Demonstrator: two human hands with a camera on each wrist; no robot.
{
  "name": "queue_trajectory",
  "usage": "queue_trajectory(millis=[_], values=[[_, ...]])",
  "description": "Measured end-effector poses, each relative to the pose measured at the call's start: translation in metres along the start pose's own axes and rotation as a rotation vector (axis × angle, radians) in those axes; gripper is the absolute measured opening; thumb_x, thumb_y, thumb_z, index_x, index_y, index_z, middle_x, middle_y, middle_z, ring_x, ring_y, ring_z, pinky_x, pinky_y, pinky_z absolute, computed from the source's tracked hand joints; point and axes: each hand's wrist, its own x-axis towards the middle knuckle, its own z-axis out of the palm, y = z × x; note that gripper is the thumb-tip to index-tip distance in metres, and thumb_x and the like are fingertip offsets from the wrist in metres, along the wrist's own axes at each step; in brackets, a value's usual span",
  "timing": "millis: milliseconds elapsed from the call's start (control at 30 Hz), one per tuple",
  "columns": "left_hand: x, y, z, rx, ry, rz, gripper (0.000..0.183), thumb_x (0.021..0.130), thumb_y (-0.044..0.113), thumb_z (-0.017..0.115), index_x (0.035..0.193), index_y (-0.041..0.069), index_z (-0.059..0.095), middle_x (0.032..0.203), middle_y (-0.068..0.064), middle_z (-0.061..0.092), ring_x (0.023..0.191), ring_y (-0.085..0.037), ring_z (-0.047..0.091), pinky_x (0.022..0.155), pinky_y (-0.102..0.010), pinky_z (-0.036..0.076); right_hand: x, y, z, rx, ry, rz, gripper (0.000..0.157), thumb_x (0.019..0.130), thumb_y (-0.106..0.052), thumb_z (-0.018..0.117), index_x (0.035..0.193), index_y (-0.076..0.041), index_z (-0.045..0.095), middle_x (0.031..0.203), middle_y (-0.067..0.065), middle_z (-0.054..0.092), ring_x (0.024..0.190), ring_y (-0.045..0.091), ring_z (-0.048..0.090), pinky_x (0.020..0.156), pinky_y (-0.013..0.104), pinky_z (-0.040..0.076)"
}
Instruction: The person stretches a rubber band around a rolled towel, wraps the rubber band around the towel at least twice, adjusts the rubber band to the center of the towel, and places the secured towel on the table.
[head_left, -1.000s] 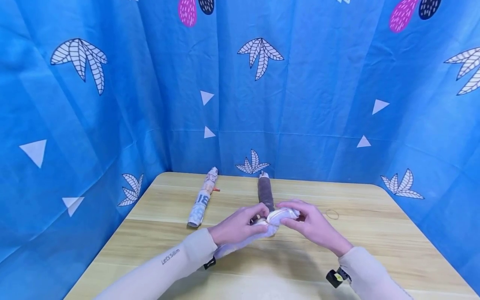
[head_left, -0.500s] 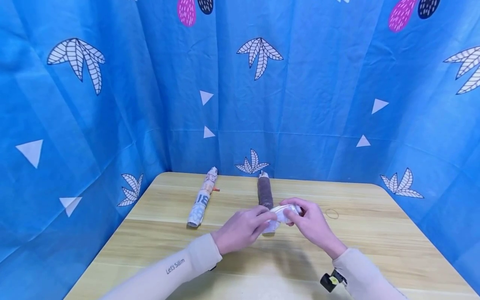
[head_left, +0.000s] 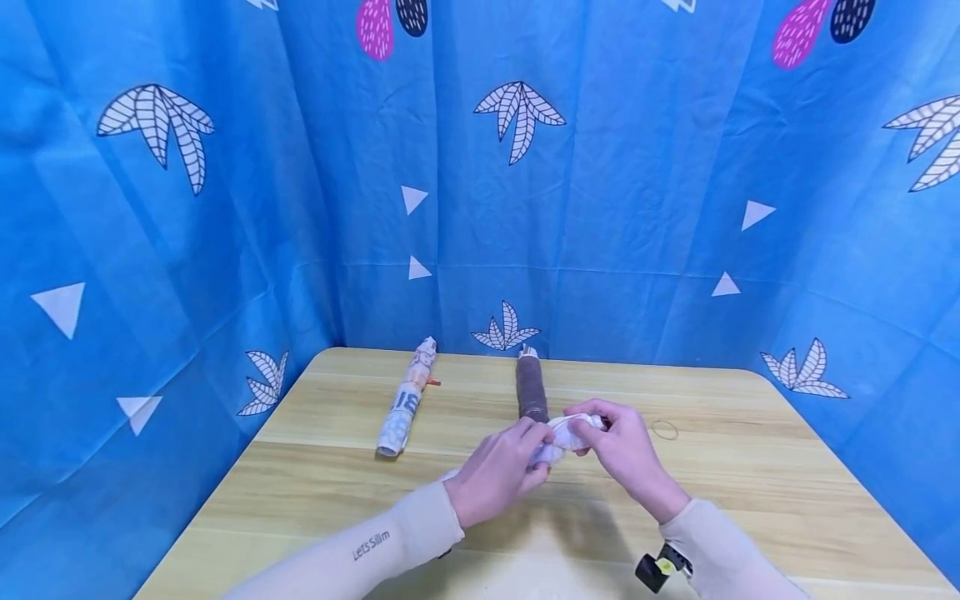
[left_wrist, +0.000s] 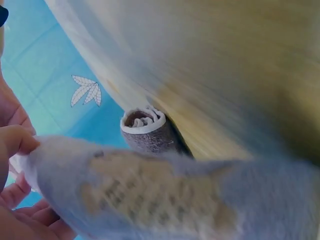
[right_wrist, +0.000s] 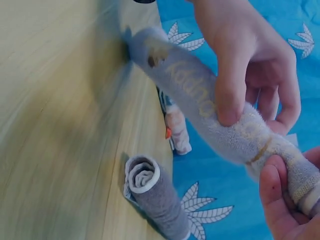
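A rolled lavender-grey towel (head_left: 573, 433) with pale yellow lettering is held between both hands above the table. My left hand (head_left: 498, 471) grips its body from above, thumb pressed on the cloth in the right wrist view. My right hand (head_left: 626, 450) pinches the towel's right end between thumb and fingers. A thin tan rubber band (right_wrist: 260, 152) sits around the roll between the hands. In the left wrist view the towel's printed side fills the foreground. Much of the roll is hidden behind my left hand and forearm in the head view.
A brown rolled towel (head_left: 531, 387) lies just behind the hands. Farther left lies a white printed roll (head_left: 407, 400) with a small orange-red tag (head_left: 434, 382). Another loose rubber band (head_left: 664, 429) rests on the wooden table (head_left: 712, 467), right of the hands. Blue curtain (head_left: 637, 208) encloses the table.
My left hand has moved right and slightly toward me, and its back now faces up more over the roll. My right hand has shifted its pinch on the towel's end. The other rolls stay put.
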Motion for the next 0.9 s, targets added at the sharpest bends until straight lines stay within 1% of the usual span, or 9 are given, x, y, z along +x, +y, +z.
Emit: queue_trajectory(millis=[167, 300, 400, 500, 567, 633, 733, 800, 900], values=[[0.005, -0.006, 0.004, 0.014, -0.003, 0.044, 0.020, 0.087, 0.016, 0.074, 0.099, 0.017, 0.058, 0.095, 0.005, 0.055, 0.070, -0.002, 0.050, 0.058, -0.010, 0.040, 0.000, -0.001, -0.003, 0.032, 0.014, 0.044, 0.017, 0.091, -0.003, 0.065, 0.104, 0.002, 0.074, 0.096, 0.018, 0.070, 0.068, 0.020, 0.066, 0.062, 0.031, 0.058], [0.000, -0.014, 0.002, 0.038, -0.008, 0.125, 0.017, 0.087, 0.015, 0.074, 0.093, 0.019, 0.059, 0.102, 0.003, 0.059, 0.073, -0.005, 0.054, 0.061, -0.012, 0.044, 0.004, -0.001, -0.007, 0.106, 0.007, 0.106, 0.022, 0.090, -0.003, 0.065, 0.108, 0.007, 0.072, 0.101, 0.019, 0.070, 0.072, 0.019, 0.066, 0.064, 0.031, 0.059], [-0.006, -0.022, -0.006, 0.033, -0.010, 0.138, 0.011, 0.090, 0.015, 0.070, 0.093, 0.020, 0.060, 0.107, 0.003, 0.060, 0.073, -0.005, 0.055, 0.061, -0.013, 0.045, 0.008, -0.003, -0.010, 0.167, -0.027, 0.143, 0.026, 0.090, -0.005, 0.066, 0.111, 0.010, 0.070, 0.105, 0.019, 0.068, 0.076, 0.019, 0.066, 0.067, 0.032, 0.060], [-0.009, -0.026, -0.014, -0.027, -0.039, 0.072, 0.009, 0.094, 0.017, 0.065, 0.100, 0.021, 0.060, 0.107, 0.006, 0.059, 0.072, -0.004, 0.053, 0.060, -0.013, 0.044, 0.011, -0.005, -0.009, 0.205, -0.062, 0.151, 0.027, 0.091, -0.005, 0.066, 0.113, 0.010, 0.068, 0.108, 0.019, 0.066, 0.079, 0.019, 0.066, 0.069, 0.031, 0.060], [-0.009, -0.027, -0.017, -0.072, -0.057, 0.021, 0.013, 0.094, 0.021, 0.065, 0.106, 0.022, 0.059, 0.106, 0.008, 0.058, 0.072, -0.003, 0.052, 0.060, -0.013, 0.044, 0.013, -0.007, -0.008, 0.206, -0.090, 0.139, 0.026, 0.092, -0.006, 0.065, 0.113, 0.010, 0.068, 0.109, 0.020, 0.066, 0.079, 0.020, 0.066, 0.069, 0.031, 0.059], [-0.008, -0.025, -0.019, -0.113, -0.080, -0.030, 0.019, 0.094, 0.025, 0.068, 0.110, 0.022, 0.058, 0.105, 0.008, 0.058, 0.074, -0.004, 0.053, 0.062, -0.016, 0.046, 0.015, -0.007, -0.009, 0.193, -0.125, 0.116, 0.027, 0.094, -0.007, 0.063, 0.115, 0.009, 0.067, 0.111, 0.020, 0.065, 0.080, 0.020, 0.066, 0.070, 0.030, 0.060], [-0.006, -0.024, -0.017, -0.191, -0.125, -0.109, 0.022, 0.094, 0.029, 0.070, 0.110, 0.026, 0.055, 0.105, 0.009, 0.059, 0.079, -0.006, 0.056, 0.067, -0.019, 0.049, 0.015, -0.003, -0.013, 0.148, -0.201, 0.061, 0.030, 0.098, -0.011, 0.062, 0.122, 0.006, 0.065, 0.116, 0.022, 0.064, 0.083, 0.021, 0.067, 0.073, 0.031, 0.060], [-0.004, -0.025, -0.016, -0.282, -0.172, -0.183, 0.021, 0.095, 0.029, 0.068, 0.110, 0.029, 0.053, 0.107, 0.008, 0.060, 0.084, -0.008, 0.058, 0.072, -0.022, 0.051, 0.014, 0.002, -0.016, 0.089, -0.239, 0.001, 0.031, 0.099, -0.014, 0.062, 0.126, 0.001, 0.064, 0.120, 0.021, 0.064, 0.085, 0.021, 0.067, 0.075, 0.033, 0.060], [0.000, -0.027, -0.014, -0.494, -0.243, -0.314, 0.019, 0.098, 0.027, 0.065, 0.110, 0.033, 0.052, 0.113, 0.006, 0.061, 0.094, -0.012, 0.060, 0.080, -0.029, 0.051, 0.010, 0.009, -0.021, -0.034, -0.263, -0.118, 0.034, 0.099, -0.019, 0.065, 0.131, -0.011, 0.064, 0.126, 0.014, 0.064, 0.091, 0.021, 0.066, 0.077, 0.033, 0.059]])
